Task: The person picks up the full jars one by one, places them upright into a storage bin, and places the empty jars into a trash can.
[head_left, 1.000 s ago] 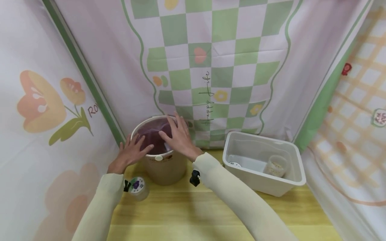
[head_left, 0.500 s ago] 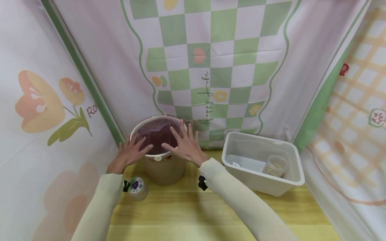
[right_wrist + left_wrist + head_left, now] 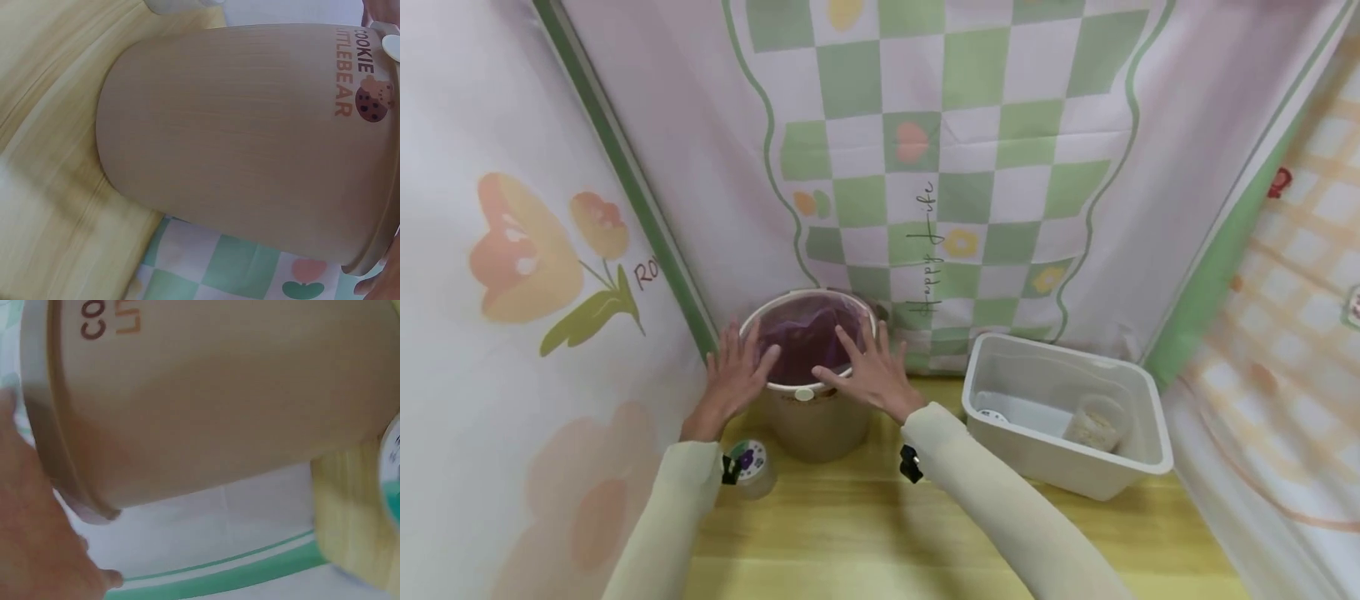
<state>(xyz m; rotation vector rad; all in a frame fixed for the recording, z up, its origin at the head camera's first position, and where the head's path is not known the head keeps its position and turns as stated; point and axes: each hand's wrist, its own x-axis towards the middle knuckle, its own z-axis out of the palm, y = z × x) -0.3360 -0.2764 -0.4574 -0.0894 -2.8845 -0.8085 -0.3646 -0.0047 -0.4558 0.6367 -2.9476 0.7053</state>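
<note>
A beige trash bin (image 3: 816, 425) stands upright on the wooden table, with a purple plastic liner (image 3: 805, 333) inside and a cream ring round its mouth. My left hand (image 3: 728, 383) is at the left of the rim, fingers spread. On the other side, my right hand (image 3: 876, 371) lies over the right part of the rim, its fingers extended and apart. The right wrist view shows the bin's wall (image 3: 237, 137) with "Cookie Littlebear" lettering and a bear print. In the left wrist view, the left hand (image 3: 37, 519) is right beside the rim.
A small tub with a patterned lid (image 3: 754, 475) stands in front of the bin, by the left wrist. To the right is a light grey plastic basin (image 3: 1060, 454) holding a clear tub (image 3: 1093, 425). Printed cloth (image 3: 910, 208) hangs behind and at both sides.
My right hand has moved right and nearer, from over the bin's far rim to its right rim. The left hand stays at the left rim. The head view has shifted slightly.
</note>
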